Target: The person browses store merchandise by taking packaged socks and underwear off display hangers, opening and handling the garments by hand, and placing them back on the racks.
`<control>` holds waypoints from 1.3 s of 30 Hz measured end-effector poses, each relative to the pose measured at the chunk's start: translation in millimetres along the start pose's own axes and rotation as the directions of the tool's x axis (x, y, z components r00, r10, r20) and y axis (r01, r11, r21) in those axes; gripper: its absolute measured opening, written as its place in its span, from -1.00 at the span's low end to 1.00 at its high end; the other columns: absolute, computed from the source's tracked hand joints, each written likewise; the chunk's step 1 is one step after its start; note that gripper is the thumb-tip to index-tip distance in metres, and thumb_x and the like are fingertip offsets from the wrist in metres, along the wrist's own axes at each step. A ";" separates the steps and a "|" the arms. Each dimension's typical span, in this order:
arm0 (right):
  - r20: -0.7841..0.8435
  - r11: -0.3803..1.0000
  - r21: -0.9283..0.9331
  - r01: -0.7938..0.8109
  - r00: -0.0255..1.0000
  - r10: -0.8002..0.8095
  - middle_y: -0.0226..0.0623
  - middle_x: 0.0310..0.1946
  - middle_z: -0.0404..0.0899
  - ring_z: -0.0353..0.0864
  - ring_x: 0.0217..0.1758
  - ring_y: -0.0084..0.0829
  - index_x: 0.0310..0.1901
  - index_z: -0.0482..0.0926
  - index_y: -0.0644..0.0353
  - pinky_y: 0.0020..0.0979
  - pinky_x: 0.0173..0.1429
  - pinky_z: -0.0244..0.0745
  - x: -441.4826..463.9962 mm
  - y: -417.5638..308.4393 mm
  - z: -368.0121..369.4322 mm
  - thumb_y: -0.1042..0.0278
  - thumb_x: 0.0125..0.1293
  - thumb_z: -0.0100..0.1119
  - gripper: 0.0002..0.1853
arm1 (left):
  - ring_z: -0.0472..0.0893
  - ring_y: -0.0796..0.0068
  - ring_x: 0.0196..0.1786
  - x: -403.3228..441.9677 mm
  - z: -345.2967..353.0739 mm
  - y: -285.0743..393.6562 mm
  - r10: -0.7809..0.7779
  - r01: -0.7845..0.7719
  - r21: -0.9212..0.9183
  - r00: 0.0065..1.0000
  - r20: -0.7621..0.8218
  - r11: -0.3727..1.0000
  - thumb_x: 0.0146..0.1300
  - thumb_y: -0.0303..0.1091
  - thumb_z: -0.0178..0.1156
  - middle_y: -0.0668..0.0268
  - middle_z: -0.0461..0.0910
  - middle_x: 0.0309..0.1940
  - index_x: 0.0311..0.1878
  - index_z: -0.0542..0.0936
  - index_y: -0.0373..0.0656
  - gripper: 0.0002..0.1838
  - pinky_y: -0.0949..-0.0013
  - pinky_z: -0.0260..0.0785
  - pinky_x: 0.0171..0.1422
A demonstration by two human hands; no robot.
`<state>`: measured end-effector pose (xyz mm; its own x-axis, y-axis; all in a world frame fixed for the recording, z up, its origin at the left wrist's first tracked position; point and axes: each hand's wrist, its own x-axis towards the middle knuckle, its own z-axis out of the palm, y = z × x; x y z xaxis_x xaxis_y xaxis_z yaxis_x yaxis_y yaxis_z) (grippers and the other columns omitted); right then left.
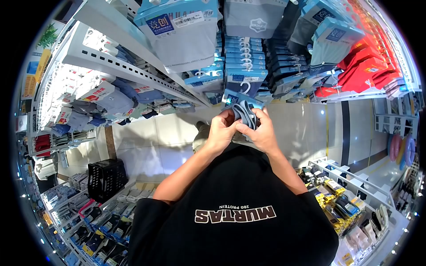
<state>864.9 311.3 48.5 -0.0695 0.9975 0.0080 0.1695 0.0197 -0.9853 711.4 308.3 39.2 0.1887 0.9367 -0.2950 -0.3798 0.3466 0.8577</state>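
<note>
Grey-blue folded fabric with a blue card and a white hook (245, 116) is held up in front of my chest between both hands. My left hand (223, 128) grips its left side, thumb and fingers closed on the fabric. On its right side my right hand (261, 128) pinches the cloth, with the thumb in front. The layers are bent into a loop, and the blue card shows above my fingers. Just beyond hang rows of blue packs (245, 57) on hooks.
Grey perforated shelf rails (120, 62) and packed socks stand at the left. Red packs (366, 66) hang at the upper right. A black basket (106, 179) sits at the lower left. Yellow packs (330, 195) fill a rack at the lower right. Tiled floor (297, 128) lies between.
</note>
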 end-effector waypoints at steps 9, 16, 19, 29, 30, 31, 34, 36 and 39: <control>-0.021 0.988 -0.120 -0.097 0.995 0.095 -0.26 -0.24 0.48 0.49 -0.16 -0.48 -0.24 0.61 0.39 -0.44 -0.09 0.38 7.5 8.0 -11.5 0.34 0.24 0.27 -0.77 | 0.53 0.71 -0.23 -0.4 -10.8 -7.3 -0.080 0.089 -0.250 0.996 0.045 0.964 0.42 -0.31 0.14 0.43 0.63 -0.26 -0.06 0.56 -0.21 -0.82 0.57 0.33 -0.11; -0.152 0.990 0.109 -0.093 0.982 0.109 -0.33 -0.34 0.47 0.43 -0.30 -0.57 -0.25 0.62 0.39 -0.49 -0.22 0.30 9.1 19.4 -2.4 0.36 0.26 0.21 -0.79 | 0.59 0.48 0.00 -3.9 1.1 20.6 -0.165 0.185 -0.455 0.983 0.085 0.871 0.49 -0.19 0.01 0.28 0.63 -0.09 0.05 0.52 -0.25 -0.69 0.31 0.36 0.19; -0.214 0.978 0.207 -0.028 0.974 0.073 -0.37 -0.35 0.45 0.39 -0.32 -0.60 -0.25 0.61 0.39 -0.51 -0.24 0.27 10.7 21.2 3.8 0.39 0.26 0.19 -0.81 | 0.60 0.43 0.02 -3.5 -0.6 21.6 -0.148 0.167 -0.458 0.986 0.076 0.873 0.48 -0.24 0.00 0.24 0.63 -0.07 0.03 0.53 -0.29 -0.69 0.27 0.37 0.22; -0.296 0.967 0.254 0.023 0.954 0.055 -0.44 -0.36 0.39 0.29 -0.33 -0.65 -0.29 0.58 0.38 -0.54 -0.23 0.20 9.5 24.1 4.5 0.45 0.28 0.17 -0.86 | 0.60 0.37 0.01 -1.1 -12.2 12.2 -0.073 0.063 -0.467 0.997 -0.003 0.882 0.39 -0.28 0.05 0.24 0.65 -0.08 -0.03 0.55 -0.23 -0.75 0.22 0.36 0.17; -0.285 0.966 0.259 0.007 0.956 0.069 -0.46 -0.34 0.40 0.29 -0.31 -0.67 -0.30 0.57 0.38 -0.56 -0.18 0.21 8.9 22.5 2.5 0.47 0.30 0.14 -0.87 | 0.60 0.38 0.00 -1.4 -12.2 13.2 -0.069 0.060 -0.467 0.998 -0.002 0.882 0.39 -0.28 0.05 0.25 0.65 -0.09 -0.04 0.56 -0.22 -0.76 0.23 0.36 0.17; -0.274 0.964 0.265 -0.008 0.958 0.083 -0.48 -0.31 0.42 0.29 -0.28 -0.68 -0.31 0.57 0.37 -0.57 -0.14 0.21 8.6 21.9 0.6 0.48 0.33 0.11 -0.87 | 0.59 0.39 -0.01 -1.3 -12.1 14.0 -0.061 0.056 -0.470 0.998 0.004 0.881 0.39 -0.30 0.05 0.26 0.64 -0.10 -0.05 0.55 -0.22 -0.77 0.25 0.36 0.16; -0.273 0.989 0.148 -0.016 0.960 0.056 -0.46 -0.33 0.40 0.28 -0.29 -0.67 -0.35 0.55 0.37 -0.56 -0.15 0.21 9.8 26.4 -2.8 0.47 0.33 0.13 -0.86 | 0.58 0.46 -0.04 -1.5 -8.9 18.9 -0.059 0.058 -0.434 0.998 0.011 0.899 0.40 -0.32 0.06 0.31 0.62 -0.12 -0.08 0.55 -0.22 -0.81 0.33 0.35 0.13; -0.311 0.990 0.138 0.023 0.950 0.021 -0.41 -0.39 0.37 0.29 -0.35 -0.63 -0.37 0.57 0.38 -0.52 -0.25 0.20 14.3 22.5 -3.3 0.44 0.26 0.19 -0.85 | 0.57 0.53 -0.06 -1.8 -4.7 25.1 -0.090 0.084 -0.348 0.996 -0.001 0.934 0.41 -0.32 0.08 0.35 0.60 -0.13 -0.09 0.54 -0.22 -0.82 0.38 0.34 0.11; -0.324 0.992 0.121 0.043 0.946 -0.002 -0.38 -0.42 0.36 0.31 -0.38 -0.60 -0.38 0.59 0.38 -0.49 -0.30 0.21 15.8 9.9 -3.7 0.41 0.22 0.22 -0.83 | 0.53 0.60 -0.06 1.3 -9.4 15.7 -0.052 0.066 -0.253 0.997 0.064 0.965 0.44 -0.26 0.08 0.34 0.59 -0.15 -0.07 0.55 -0.25 -0.77 0.43 0.34 0.11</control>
<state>869.1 327.5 39.5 0.2528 0.9654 0.0644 0.0465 0.0543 -0.9974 697.2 315.4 48.4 0.2657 0.9124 -0.3114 -0.5828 0.4093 0.7020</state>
